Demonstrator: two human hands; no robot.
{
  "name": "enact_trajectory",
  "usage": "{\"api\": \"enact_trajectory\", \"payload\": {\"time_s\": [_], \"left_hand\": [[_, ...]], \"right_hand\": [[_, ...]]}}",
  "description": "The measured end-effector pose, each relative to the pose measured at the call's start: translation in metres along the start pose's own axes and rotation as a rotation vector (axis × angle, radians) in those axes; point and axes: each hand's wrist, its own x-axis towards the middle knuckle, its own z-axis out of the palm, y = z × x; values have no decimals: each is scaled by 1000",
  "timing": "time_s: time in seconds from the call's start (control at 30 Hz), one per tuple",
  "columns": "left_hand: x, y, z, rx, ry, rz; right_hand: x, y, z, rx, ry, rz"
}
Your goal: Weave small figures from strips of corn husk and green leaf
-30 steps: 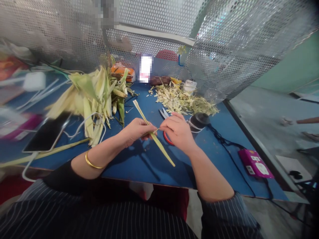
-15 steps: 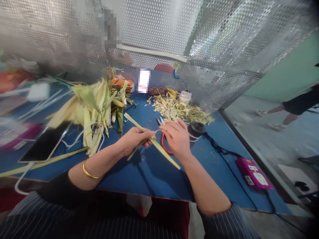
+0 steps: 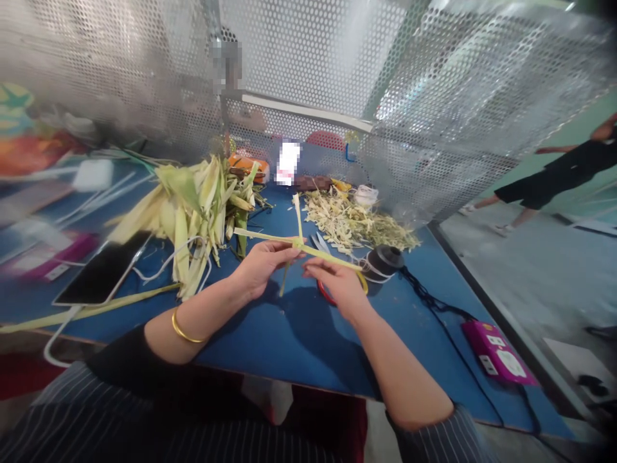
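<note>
Pinched between my left hand's (image 3: 263, 265) thumb and fingers is a cross of pale green corn husk strips (image 3: 332, 258), with a small knot where they meet. One strip runs left to right, another points up and down past the fingers. My right hand (image 3: 337, 286) is closed just below the strip's right half, fingertips bunched near the knot; whatever they pinch is too small to make out. Scissors (image 3: 320, 244) with red and yellow handles lie under my right hand, partly covered. A black spool of cord (image 3: 383, 263) stands right of them.
A heap of corn husks (image 3: 193, 199) lies left on the blue table (image 3: 250, 350), shredded husk bits (image 3: 344, 215) at the back. A phone (image 3: 103, 270) with a white cable is at left, a purple box (image 3: 499, 354) at right. A person (image 3: 544, 180) walks beyond the perforated screen (image 3: 308, 64).
The husk strips have turned from slanting to nearly level, and the crossing strip now points upward. My right hand has moved below the strip. The person at right has come further into view.
</note>
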Motion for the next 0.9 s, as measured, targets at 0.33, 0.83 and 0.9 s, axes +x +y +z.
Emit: {"api": "enact_trajectory", "payload": {"time_s": [0.33, 0.83, 0.9], "left_hand": [[-1, -14, 6, 52, 6, 121], [0, -6, 5, 121, 27, 81], [0, -3, 3, 134, 35, 92]], "right_hand": [[-10, 7, 24, -160, 30, -183], [-19, -6, 19, -444, -101, -406], [-23, -9, 14, -605, -11, -555]]}}
